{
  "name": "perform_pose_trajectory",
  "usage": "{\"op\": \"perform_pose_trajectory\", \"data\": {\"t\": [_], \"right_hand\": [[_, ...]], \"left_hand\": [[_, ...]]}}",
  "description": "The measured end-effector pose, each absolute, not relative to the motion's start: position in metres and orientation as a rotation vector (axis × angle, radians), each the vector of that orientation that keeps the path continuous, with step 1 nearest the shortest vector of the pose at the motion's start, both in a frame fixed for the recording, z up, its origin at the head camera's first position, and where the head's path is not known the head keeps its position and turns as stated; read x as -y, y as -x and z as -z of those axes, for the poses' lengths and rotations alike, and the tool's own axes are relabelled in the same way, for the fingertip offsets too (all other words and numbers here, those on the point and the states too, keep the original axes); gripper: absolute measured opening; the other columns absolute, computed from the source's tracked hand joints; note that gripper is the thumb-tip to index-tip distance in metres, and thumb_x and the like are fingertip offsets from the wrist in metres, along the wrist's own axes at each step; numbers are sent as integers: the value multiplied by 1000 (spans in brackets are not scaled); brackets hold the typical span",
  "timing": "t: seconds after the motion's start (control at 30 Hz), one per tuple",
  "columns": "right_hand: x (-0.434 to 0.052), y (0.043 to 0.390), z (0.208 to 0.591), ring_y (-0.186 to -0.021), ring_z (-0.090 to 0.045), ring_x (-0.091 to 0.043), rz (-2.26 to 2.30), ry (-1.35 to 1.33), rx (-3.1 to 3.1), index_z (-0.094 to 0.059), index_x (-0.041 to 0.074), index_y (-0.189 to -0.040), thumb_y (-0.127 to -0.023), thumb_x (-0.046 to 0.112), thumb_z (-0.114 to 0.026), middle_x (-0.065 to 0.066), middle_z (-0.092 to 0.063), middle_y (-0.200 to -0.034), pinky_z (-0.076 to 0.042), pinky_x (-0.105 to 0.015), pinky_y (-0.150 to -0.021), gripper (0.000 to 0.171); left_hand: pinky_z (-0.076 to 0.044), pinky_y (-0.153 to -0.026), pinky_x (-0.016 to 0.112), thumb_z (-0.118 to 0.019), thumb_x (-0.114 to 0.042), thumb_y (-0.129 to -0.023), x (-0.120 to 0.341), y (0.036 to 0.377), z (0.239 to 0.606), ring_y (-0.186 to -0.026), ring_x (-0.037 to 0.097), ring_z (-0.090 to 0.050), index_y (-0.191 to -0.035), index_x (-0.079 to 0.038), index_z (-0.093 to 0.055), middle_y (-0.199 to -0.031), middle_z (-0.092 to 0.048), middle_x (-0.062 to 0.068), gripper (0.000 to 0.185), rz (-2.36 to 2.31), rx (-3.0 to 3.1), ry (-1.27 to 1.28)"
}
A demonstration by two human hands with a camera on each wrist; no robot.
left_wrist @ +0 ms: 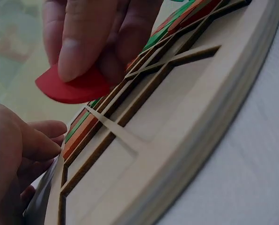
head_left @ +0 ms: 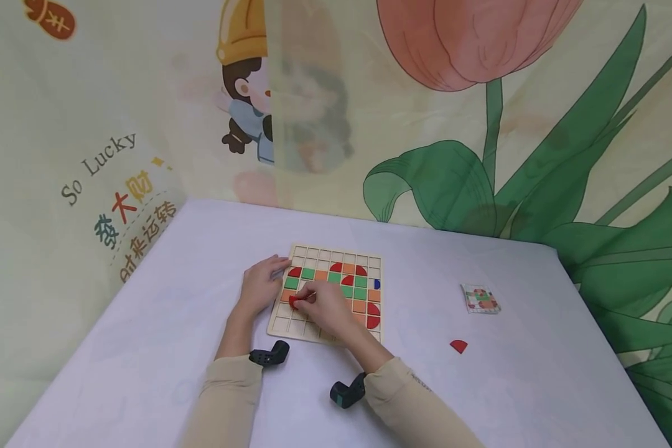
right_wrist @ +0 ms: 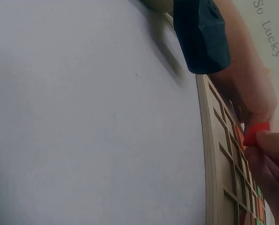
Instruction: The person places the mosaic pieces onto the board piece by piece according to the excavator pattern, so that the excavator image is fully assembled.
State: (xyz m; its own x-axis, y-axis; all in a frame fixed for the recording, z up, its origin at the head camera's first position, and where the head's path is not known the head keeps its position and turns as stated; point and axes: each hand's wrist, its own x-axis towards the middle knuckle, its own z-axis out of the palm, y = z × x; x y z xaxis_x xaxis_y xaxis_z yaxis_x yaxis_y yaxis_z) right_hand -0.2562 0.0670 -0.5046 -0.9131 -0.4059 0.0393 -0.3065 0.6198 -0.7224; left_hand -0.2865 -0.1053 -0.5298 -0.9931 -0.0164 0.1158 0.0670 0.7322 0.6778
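Observation:
My right hand (head_left: 329, 309) pinches a red quarter-circle tile (left_wrist: 73, 89) between thumb and fingers, over the lower left part of a wooden grid board (head_left: 282, 325). In the left wrist view the tile hangs tilted above the board's cells. Beside the board's left edge lies my left hand (head_left: 260, 285), its relaxed fingers touching that edge. Green, orange and red tiles fill many middle cells, and a blue half-round tile (head_left: 377, 284) sits at the right side. Part of the board is hidden under the right hand.
To the right on the white table (head_left: 414, 398) lies a small pattern card (head_left: 481, 299) with coloured shapes. Nearer the front is a loose red quarter-circle tile (head_left: 458, 346). A printed cloth (head_left: 325, 205) hangs behind the table. Black cameras are strapped to both wrists.

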Motion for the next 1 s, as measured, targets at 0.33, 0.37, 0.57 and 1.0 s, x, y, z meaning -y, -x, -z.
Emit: {"op": "perform_pose_trajectory", "data": {"t": [0.33,0.37,0.57,1.0], "right_hand": [[-48,257,508,-69,-56,-1,1034,631,-2816,-75,16,-88,-85,21,-71,7,-70,-77,-46,-13,-60,7],[-48,257,509,-69,-57,-1,1021,627,-2818,-75,16,-88,-85,21,-71,8,-70,-77,-46,-14,-60,7],[-44,254,509,-71,-58,1,899,702,-2852,-75,17,-88,-86,23,-70,9,-70,-78,-47,-12,-63,8],[-45,254,512,-66,-55,1,841,707,-2920,-76,19,-83,-85,22,-71,11,-71,-75,-41,-13,-56,6]], "left_hand": [[-20,-113,59,-48,-4,-86,103,286,526,-139,29,-37,-128,-9,-60,-138,-54,10,44,1102,2826,45],[-20,-113,59,-48,-4,-86,103,286,526,-139,29,-37,-128,-9,-60,-138,-54,10,44,1101,2827,46],[-19,-113,59,-48,-4,-86,104,287,529,-139,29,-37,-128,-9,-61,-139,-54,10,44,1104,2821,35],[-18,-113,56,-47,-5,-88,105,288,530,-140,28,-35,-129,-9,-59,-140,-53,9,43,1112,2824,40]]}}
